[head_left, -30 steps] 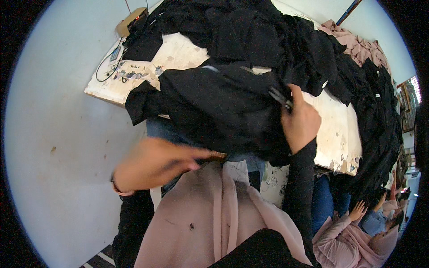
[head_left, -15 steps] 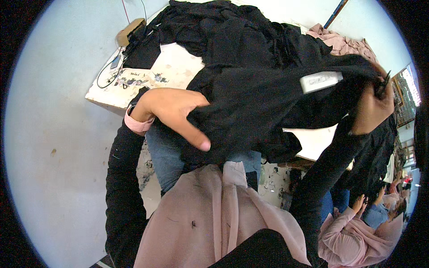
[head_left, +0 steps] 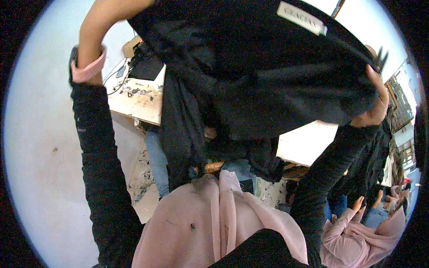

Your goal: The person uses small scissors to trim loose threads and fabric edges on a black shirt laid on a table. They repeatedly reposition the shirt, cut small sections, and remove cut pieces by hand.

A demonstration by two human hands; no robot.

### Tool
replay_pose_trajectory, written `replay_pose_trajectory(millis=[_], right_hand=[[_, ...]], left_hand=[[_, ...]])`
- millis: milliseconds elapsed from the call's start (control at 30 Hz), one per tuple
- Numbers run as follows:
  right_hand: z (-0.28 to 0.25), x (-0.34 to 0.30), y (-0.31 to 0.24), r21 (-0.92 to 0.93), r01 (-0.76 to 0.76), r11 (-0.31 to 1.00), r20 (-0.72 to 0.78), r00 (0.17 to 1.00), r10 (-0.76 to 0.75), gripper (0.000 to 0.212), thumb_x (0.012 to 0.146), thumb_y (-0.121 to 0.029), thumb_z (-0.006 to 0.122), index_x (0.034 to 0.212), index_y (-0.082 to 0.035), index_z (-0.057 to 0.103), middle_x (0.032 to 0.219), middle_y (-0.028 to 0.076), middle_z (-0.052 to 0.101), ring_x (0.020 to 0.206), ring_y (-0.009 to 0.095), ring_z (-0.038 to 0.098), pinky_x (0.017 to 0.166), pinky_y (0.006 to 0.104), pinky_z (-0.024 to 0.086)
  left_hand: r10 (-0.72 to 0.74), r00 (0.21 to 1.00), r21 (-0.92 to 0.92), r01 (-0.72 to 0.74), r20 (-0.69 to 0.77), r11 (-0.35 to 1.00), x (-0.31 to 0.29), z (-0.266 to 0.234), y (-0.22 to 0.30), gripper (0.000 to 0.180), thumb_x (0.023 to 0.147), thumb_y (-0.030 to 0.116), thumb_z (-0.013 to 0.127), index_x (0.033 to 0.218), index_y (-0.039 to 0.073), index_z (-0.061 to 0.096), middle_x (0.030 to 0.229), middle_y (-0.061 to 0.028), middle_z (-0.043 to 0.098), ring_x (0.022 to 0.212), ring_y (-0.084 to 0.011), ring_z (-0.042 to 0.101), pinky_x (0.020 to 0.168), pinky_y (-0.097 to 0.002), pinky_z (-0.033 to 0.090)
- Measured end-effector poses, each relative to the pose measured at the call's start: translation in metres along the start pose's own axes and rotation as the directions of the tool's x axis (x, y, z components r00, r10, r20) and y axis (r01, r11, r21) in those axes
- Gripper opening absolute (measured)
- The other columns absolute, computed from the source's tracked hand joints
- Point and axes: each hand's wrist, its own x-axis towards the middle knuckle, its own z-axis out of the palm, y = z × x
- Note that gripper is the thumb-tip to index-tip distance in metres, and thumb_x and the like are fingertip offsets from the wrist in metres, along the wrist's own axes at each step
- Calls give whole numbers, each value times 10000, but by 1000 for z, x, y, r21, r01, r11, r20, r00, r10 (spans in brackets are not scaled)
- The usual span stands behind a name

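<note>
A black garment hangs stretched between my two hands, lifted above the table and filling the upper middle. A white label sits near its top edge. My left hand is raised at the upper left and grips the garment's edge; its fingers are hidden behind the cloth. My right hand holds the garment's right end, thumb on the near side. Dark pointed tips, looking like thread snips, stick up from that same hand. The lower folds of the garment hang down toward my lap.
A white, stained table lies under the garment. On its far left are a brown box, a cable and dark cloth. At the lower right sits a person in pink, with black cloth piled beyond. A pale wall runs along the left.
Both arms have spread, the left hand rising up and left. The black garment has been lifted and opened out, its label moving up; it now hides most of the pile behind.
</note>
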Motion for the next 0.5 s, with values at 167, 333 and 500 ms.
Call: replay_pose_trajectory(millis=[167, 333, 500], right_hand=[[-28, 48, 26, 50, 129, 990, 29, 991, -130, 434, 991, -151, 567, 1380, 23, 480, 1261, 221, 646, 795, 197, 643, 711, 271, 523], [-65, 67, 110, -760, 210, 616, -245, 785, -570, 795, 879, -193, 760, 1487, -4, 285, 1233, 151, 624, 1253, 253, 549, 1032, 347, 451], [-90, -4, 193, -960, -52, 277, -114, 970, -213, 525, 882, -264, 730, 1309, -3, 571, 1314, 230, 615, 1290, 314, 556, 1074, 396, 422]], left_hand=[[163, 986, -855, -106, -26, 508, 49, 21, 38, 433, 865, 134, 608, 1274, -5, 593, 1158, -234, 654, 979, -350, 687, 846, -416, 566], [334, 820, -488, -553, -465, 676, 48, 141, 59, 842, 828, 507, 743, 1413, -28, 461, 1343, -257, 576, 1249, -350, 569, 1077, -404, 428], [245, 932, -432, -111, 267, 895, -73, 258, 71, 1242, 686, 827, 651, 1601, 208, 84, 1581, -377, 69, 1471, -533, 115, 1113, -730, 125]])
